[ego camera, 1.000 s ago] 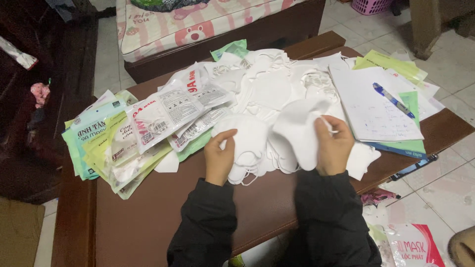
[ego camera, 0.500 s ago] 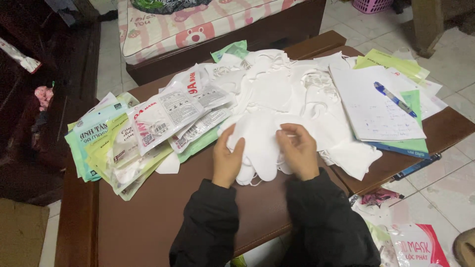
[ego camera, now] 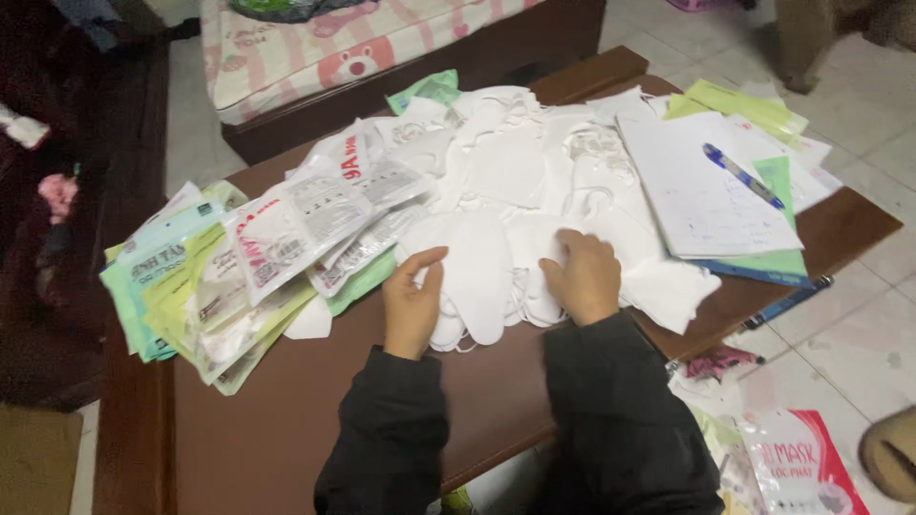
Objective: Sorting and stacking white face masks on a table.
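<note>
A folded white mask (ego camera: 477,277) lies on the near edge of the mask pile (ego camera: 520,181), in the middle of the brown table (ego camera: 286,420). The left hand (ego camera: 415,303) pinches its left edge; the right hand (ego camera: 582,278) rests curled on neighbouring masks. Flat mask packets (ego camera: 248,262) lie to the left, and papers (ego camera: 701,186) with a blue pen (ego camera: 742,175) to the right.

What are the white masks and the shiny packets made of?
The masks look like soft, matte white fabric, since they fold and crease. The packets seem thin glossy plastic film: they glint and wrinkle. The table looks like dark polished wood.
</note>
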